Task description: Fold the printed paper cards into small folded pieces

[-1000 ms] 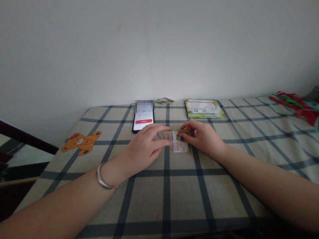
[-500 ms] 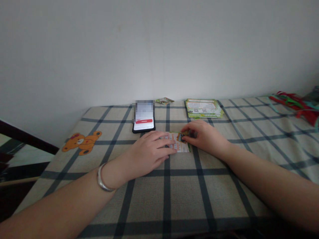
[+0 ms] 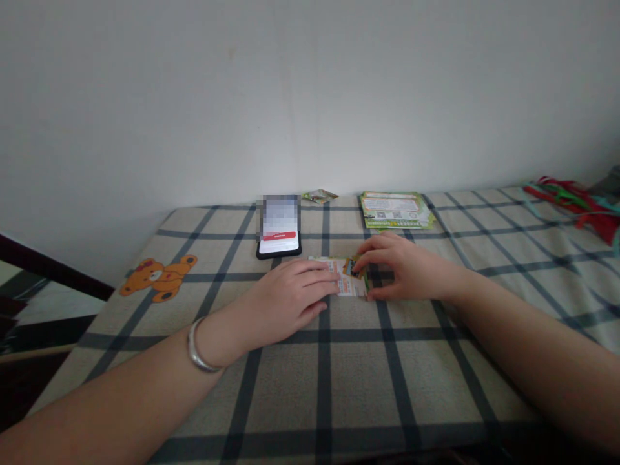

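A small printed card (image 3: 345, 284) with white, orange and green areas lies flat on the checked tablecloth (image 3: 368, 381). My left hand (image 3: 290, 294), a silver bangle at its wrist, rests with fingers stretched over the card's left part. At the card's right side is my right hand (image 3: 400, 268), its thumb low by the near right corner and its fingertips over the upper right part. Thumb and fingers are apart, and the hand holds nothing that I can see. A small dark and yellow picture (image 3: 352, 267) shows on the card beside the right fingertips.
Beyond my left hand lies a phone (image 3: 279, 226) with a lit, partly blurred screen. A crumpled small packet (image 3: 320, 196) and a stack of green-edged cards (image 3: 394, 211) are by the wall. An orange bear cutout (image 3: 159, 278) is left; red and green straps (image 3: 576, 206) lie far right.
My right hand has opened from a pinch near the card's upper right; its thumb has moved down towards the near right corner. The left hand has shifted only slightly left.
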Available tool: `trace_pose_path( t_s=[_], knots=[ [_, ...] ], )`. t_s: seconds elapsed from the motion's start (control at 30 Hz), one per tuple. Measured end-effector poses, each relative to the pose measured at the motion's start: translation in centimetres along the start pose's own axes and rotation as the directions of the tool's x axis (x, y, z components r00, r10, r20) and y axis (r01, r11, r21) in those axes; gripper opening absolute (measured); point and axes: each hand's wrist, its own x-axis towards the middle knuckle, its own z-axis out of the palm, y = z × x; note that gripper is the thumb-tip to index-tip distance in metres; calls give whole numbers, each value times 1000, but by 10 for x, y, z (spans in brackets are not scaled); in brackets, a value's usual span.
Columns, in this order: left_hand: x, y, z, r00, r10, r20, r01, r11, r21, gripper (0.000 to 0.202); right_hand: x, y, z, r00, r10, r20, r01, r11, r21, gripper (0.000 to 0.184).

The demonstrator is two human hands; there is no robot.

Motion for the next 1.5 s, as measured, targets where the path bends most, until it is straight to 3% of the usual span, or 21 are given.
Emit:
trace_pose_path(
  t_s=[0.3, 0.8, 0.9, 1.1, 1.3, 1.5],
  knots=[
    [-1, 2, 0, 999, -36, 17, 36, 999, -26, 35, -3, -7, -2, 996, -90, -18, 87, 987, -137, 31],
    [1, -1, 2, 999, -32, 29, 33, 998, -57, 27, -2, -24, 5, 977, -158, 145, 208, 865, -456, 12],
    [1, -1, 3, 999, -20, 31, 21, 998, -55, 27, -1, -20, 7, 980, -163, 116, 197, 887, -419, 13],
    [0, -1, 0, 999, -1, 45, 3, 999, -45, 27, 0, -7, 8, 983, -183, 36, 186, 969, -160, 12],
    [0, -1, -3, 997, -12, 73, 17, 998, -62, 38, 2, -2, 5, 976, -217, -2, 216, 975, -41, 13],
    [-1, -2, 0, 998, 20, 63, -15, 998, -67, 35, 2, -2, 2, 977, -215, 10, 214, 976, 40, 12]
  ],
)
